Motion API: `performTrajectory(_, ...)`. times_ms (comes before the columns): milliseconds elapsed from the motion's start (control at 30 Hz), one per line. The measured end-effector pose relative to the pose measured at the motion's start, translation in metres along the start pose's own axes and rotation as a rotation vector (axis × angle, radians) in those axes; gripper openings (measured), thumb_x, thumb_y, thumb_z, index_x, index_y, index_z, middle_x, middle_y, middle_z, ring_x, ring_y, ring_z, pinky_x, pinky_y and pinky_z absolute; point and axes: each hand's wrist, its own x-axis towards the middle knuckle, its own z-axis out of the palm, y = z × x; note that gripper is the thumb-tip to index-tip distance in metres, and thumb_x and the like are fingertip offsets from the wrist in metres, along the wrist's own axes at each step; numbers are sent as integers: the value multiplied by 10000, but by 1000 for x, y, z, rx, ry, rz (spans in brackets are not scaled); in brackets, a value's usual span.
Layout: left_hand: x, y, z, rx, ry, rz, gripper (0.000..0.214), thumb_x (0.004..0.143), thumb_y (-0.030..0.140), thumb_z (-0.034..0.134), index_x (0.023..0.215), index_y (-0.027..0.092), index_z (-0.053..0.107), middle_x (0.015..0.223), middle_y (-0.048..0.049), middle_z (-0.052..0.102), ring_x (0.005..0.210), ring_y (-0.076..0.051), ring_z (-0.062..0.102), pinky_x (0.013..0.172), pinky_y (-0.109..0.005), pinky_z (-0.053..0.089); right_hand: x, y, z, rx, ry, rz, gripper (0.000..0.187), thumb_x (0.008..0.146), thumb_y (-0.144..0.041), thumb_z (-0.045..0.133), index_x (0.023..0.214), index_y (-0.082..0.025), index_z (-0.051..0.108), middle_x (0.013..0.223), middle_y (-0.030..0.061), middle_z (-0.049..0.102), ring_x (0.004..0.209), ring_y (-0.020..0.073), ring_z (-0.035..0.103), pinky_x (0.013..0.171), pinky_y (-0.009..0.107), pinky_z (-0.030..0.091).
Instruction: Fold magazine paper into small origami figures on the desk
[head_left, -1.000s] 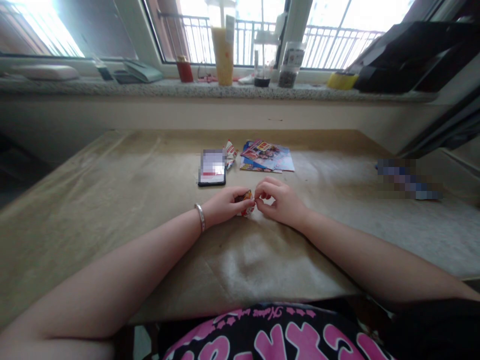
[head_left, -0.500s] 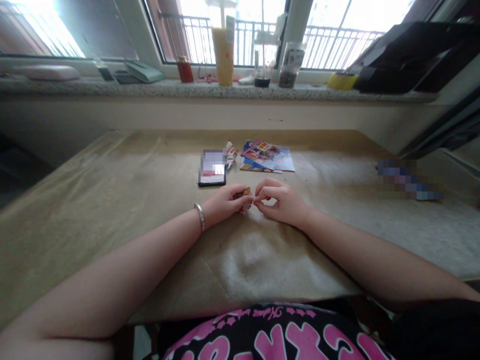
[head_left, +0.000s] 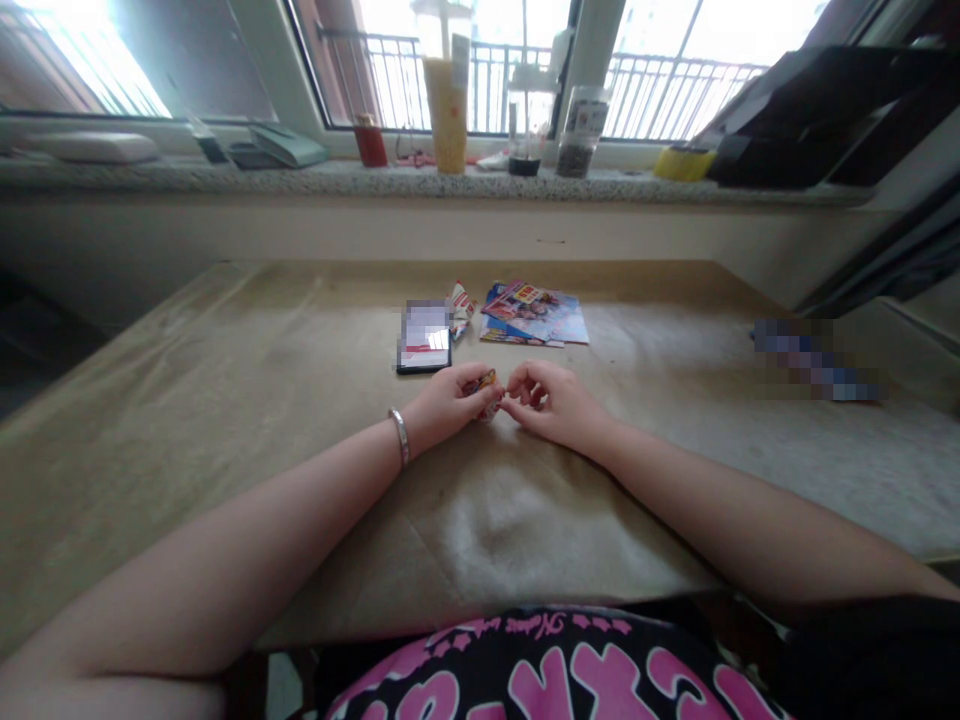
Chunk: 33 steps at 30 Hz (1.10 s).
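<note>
In the head view, my left hand (head_left: 455,392) is closed round a small folded piece of colourful printed paper (head_left: 491,407), which shows red, white and yellow. Its thumb lies on top, and part of the piece is hidden in the palm. My right hand (head_left: 551,397) is at the piece's right edge, with thumb and forefinger pinched there and the other fingers curled. Just beyond the left hand lies a phone (head_left: 424,340) with its screen lit. Beside the phone stands a red and white folded paper piece (head_left: 462,308).
Several overlapping colourful printed sheets (head_left: 536,315) lie beyond my right hand. Toward the right edge of the cloth-covered table (head_left: 300,330) is a blurred bluish item (head_left: 814,360). Cups, including a tall yellow drink cup (head_left: 448,115), line the windowsill (head_left: 375,182).
My right hand has shifted slightly left, and its thumb and forefinger are now closer against the folded piece. The left hand keeps its grip, turned a little.
</note>
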Motion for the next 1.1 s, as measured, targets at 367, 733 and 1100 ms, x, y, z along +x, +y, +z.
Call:
performTrajectory(367,0,-2,0,56,30,-3,334,828,426,511,636,158,460,556,35,426,518,-84,385,473,-186,275,1,0,1,10,39,21,74,785,-245,580,750,-184,557,657,-18,536,593,101,490,547,225,414)
performTrajectory(733,0,-2,1,-19,-11,-13,340,826,446,527,665,153,469,580,24,464,527,-84,431,471,-177,307,1,-2,-1,32,121,11,33,768,-216,581,768,-186,565,682,-11,577,592,95,535,535,214,447)
performTrajectory(1100,0,5,0,-108,-121,-50,295,811,405,546,685,141,508,591,28,472,522,-73,415,462,-170,317,0,-2,-3,-175,113,-154,52,780,-177,557,812,-202,589,740,2,614,667,115,561,602,235,437)
